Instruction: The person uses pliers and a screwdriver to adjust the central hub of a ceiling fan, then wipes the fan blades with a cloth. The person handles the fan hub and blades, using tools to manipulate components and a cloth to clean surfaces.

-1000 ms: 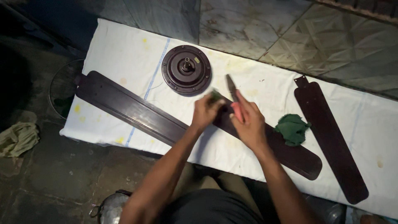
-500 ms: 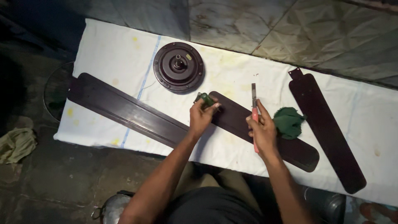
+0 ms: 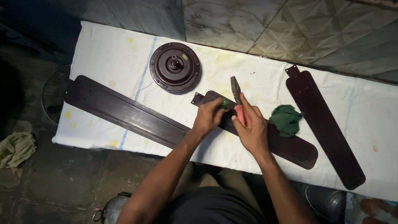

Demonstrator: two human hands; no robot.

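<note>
The left hand (image 3: 209, 117) pinches a small green piece (image 3: 226, 103) against the middle fan blade (image 3: 290, 143); just right of it, the right hand (image 3: 248, 128) grips pliers (image 3: 236, 93), whose long axis points away.

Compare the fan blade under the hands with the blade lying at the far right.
The middle blade lies partly under the left hand, the right hand and a green cloth; the right blade lies bare and untouched. The middle blade slants flatter; the right blade runs steeper. Both are dark brown, on the white sheet.

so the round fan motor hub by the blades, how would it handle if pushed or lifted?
The motor hub looks like solid metal, so probably heavy for its size. It lies flat on the white cloth, so it would likely slide rather than roll.
</note>
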